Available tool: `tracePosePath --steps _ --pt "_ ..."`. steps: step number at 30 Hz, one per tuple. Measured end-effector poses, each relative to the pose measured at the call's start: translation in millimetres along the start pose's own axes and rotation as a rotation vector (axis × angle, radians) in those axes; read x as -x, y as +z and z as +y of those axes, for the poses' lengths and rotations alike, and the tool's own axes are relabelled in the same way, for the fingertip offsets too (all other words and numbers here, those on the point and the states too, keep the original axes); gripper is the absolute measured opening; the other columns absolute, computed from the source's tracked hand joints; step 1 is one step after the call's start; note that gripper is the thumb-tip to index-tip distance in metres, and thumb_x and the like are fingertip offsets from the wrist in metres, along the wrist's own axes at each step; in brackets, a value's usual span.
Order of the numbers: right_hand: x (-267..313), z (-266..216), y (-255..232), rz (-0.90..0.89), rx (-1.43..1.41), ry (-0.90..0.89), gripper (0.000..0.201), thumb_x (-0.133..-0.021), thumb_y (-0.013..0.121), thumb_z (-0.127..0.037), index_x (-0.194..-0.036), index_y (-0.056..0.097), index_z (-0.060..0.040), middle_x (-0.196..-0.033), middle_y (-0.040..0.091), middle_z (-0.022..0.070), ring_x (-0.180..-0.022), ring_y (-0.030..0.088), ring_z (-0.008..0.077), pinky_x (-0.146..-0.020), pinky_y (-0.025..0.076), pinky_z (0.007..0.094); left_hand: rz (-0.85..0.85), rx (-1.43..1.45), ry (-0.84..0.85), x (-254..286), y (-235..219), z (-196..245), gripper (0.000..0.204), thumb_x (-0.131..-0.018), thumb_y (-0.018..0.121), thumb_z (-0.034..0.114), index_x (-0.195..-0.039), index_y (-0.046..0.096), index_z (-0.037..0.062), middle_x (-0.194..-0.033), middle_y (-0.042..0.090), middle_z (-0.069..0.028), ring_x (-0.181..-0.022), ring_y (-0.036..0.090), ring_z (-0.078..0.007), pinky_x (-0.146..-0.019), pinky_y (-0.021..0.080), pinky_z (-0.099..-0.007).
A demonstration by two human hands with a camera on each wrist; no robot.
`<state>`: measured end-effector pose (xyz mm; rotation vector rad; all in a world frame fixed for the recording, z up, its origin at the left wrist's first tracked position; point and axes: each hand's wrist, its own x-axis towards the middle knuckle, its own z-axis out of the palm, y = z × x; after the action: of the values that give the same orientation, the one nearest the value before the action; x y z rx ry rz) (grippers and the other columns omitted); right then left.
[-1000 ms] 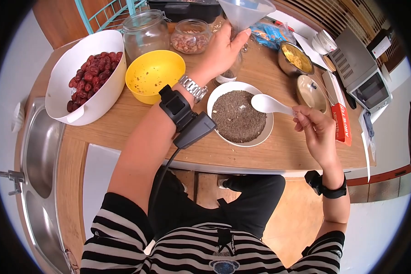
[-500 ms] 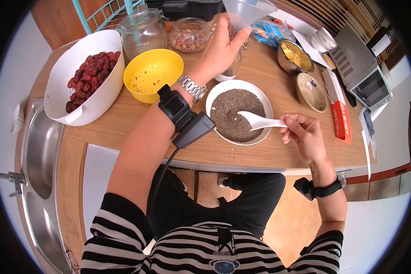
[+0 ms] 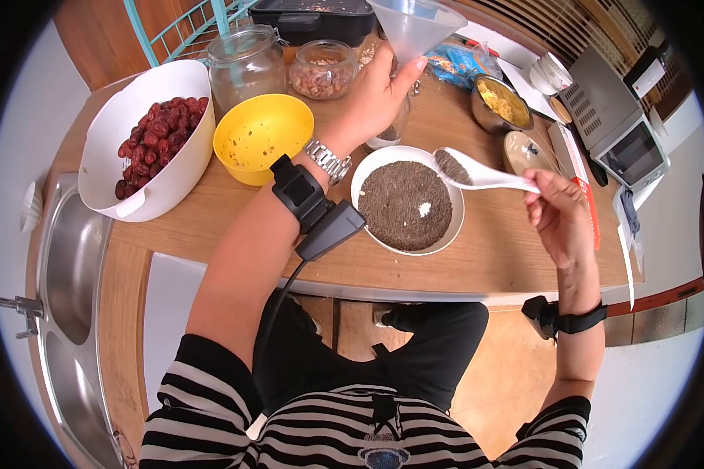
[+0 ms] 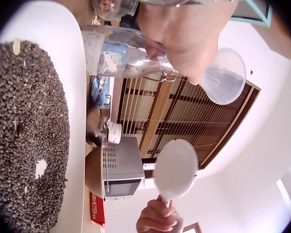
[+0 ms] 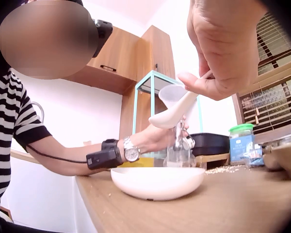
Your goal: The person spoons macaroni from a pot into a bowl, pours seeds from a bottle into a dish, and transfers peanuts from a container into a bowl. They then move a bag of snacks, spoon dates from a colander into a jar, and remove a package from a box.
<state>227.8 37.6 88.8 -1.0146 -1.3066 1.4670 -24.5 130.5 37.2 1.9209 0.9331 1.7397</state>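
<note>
My right hand (image 3: pixel 559 207) pinches the handle of a white soup spoon (image 3: pixel 493 177), its scoop heaped with small dark seeds. The spoon is raised over the right rim of a white bowl (image 5: pixel 157 183). Dark seeds (image 3: pixel 399 211) fill much of this bowl, with a pale bare patch in the middle. My left hand (image 3: pixel 374 98) grips the neck of a clear glass bottle (image 4: pixel 121 53) standing behind the bowl. A translucent funnel (image 3: pixel 416 31) sits at the bottle's mouth, just above that hand. Fingers hide part of the neck.
On the left are a white tub (image 3: pixel 94 168) of red dates and a yellow bowl (image 3: pixel 285 144) with crumbs. Glass jars (image 3: pixel 246 74) stand behind them. To the right are a metal bowl (image 3: pixel 497 121), a beige bowl (image 3: pixel 520 152) and a microwave (image 3: pixel 630 148).
The spoon dipped into the seeds half a second ago; now it is lifted, loaded, and moved up and right with my right hand. My left hand keeps its grip on the bottle.
</note>
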Motion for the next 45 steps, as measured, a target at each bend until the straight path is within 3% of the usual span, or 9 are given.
tracePosePath --steps 3,12,15,22,25,31,33,37,45 --pt "-4.7 -28.8 2.0 0.046 -0.019 -0.093 0.022 -0.083 0.04 -0.007 -0.093 0.052 0.0089 -0.067 0.057 0.0094 -0.049 0.05 0.0068 -0.045 0.041 0.0139 0.023 -0.018 -0.013 0.0 1.4 -2.8 0.029 -0.085 0.045 0.025 -0.103 0.044 0.0023 -0.08 0.055 -0.0047 -0.076 0.053 -0.011 -0.068 0.042 -0.0249" --pt "-53.1 -98.1 20.0 0.063 -0.072 -0.321 0.024 -0.081 0.046 -0.006 -0.098 0.049 0.0108 -0.077 0.058 0.0107 -0.063 0.055 0.0085 -0.057 0.047 0.0141 0.06 -0.044 -0.021 1.0 1.5 1.3 0.028 -0.084 0.045 0.023 -0.102 0.045 0.0018 -0.084 0.056 -0.0058 -0.076 0.054 -0.0111 -0.068 0.042 -0.0245" --pt "-71.5 -99.8 28.6 -0.137 0.251 -0.419 0.027 -0.084 0.044 -0.01 -0.104 0.048 0.0079 -0.079 0.056 0.0064 -0.068 0.052 0.0056 -0.064 0.045 0.0159 0.056 -0.031 0.003 0.9 0.9 0.0 0.028 -0.084 0.045 0.023 -0.103 0.044 0.0018 -0.084 0.055 -0.0052 -0.076 0.054 -0.0106 -0.068 0.042 -0.0241" --pt "-70.9 -69.5 62.4 -0.003 0.748 -0.811 0.024 -0.083 0.048 -0.013 -0.1 0.054 0.0029 -0.077 0.057 0.0073 -0.066 0.053 0.0076 -0.063 0.044 0.0189 0.055 0.028 -0.044 2.2 0.5 -0.9 0.029 -0.084 0.045 0.022 -0.105 0.043 0.0019 -0.087 0.054 -0.0051 -0.077 0.053 -0.0102 -0.069 0.042 -0.0245" --pt "-57.2 -63.9 56.2 0.148 0.709 -1.095 0.023 -0.084 0.047 -0.01 -0.101 0.054 0.003 -0.076 0.057 0.0081 -0.065 0.053 0.0084 -0.062 0.044 0.0197 0.063 0.037 -0.052 2.3 0.8 -0.4 0.035 -0.083 0.046 0.03 -0.102 0.042 0.0004 -0.084 0.056 -0.014 -0.078 0.055 -0.024 -0.069 0.041 -0.0324" --pt "-18.1 -37.1 22.0 0.177 0.33 -0.693 0.021 -0.083 0.048 -0.01 -0.096 0.055 0.005 -0.072 0.057 0.0088 -0.059 0.05 0.0087 -0.054 0.042 0.0193 0.086 0.045 0.015 -0.6 0.2 -4.2 0.034 -0.082 0.048 0.027 -0.101 0.044 -0.0009 -0.083 0.057 -0.014 -0.075 0.055 -0.0224 -0.067 0.041 -0.0315" --pt "-10.8 -19.6 13.9 0.106 0.403 -0.523 0.021 -0.082 0.049 -0.011 -0.094 0.056 0.0043 -0.07 0.056 0.0073 -0.056 0.049 0.0085 -0.052 0.04 0.0186 0.054 0.125 0.018 -3.8 0.8 -11.0 0.027 -0.081 0.051 0.022 -0.096 0.049 0.0 -0.082 0.055 -0.0043 -0.073 0.053 -0.0084 -0.065 0.042 -0.0229" --pt "-3.4 8.5 8.0 -0.002 0.467 -0.312 0.019 -0.082 0.048 -0.009 -0.093 0.056 0.0052 -0.068 0.056 0.0058 -0.056 0.051 0.0086 -0.051 0.042 0.0191 -0.029 0.107 -0.122 -11.5 -4.1 -5.3 0.035 -0.076 0.056 0.03 -0.089 0.053 -0.0029 -0.083 0.058 -0.0102 -0.075 0.054 -0.0132 -0.064 0.042 -0.0265" --pt "-16.7 44.5 21.9 -0.013 0.721 -0.383 0.015 -0.08 0.05 -0.005 -0.089 0.056 0.0053 -0.066 0.055 0.0045 -0.057 0.05 0.0077 -0.053 0.043 0.0198 -0.038 0.078 -0.056 -20.8 -2.3 -3.1 0.03 -0.075 0.057 0.026 -0.079 0.054 -0.0028 -0.061 0.057 -0.0046 -0.055 0.054 -0.0094 -0.052 0.043 -0.0232"
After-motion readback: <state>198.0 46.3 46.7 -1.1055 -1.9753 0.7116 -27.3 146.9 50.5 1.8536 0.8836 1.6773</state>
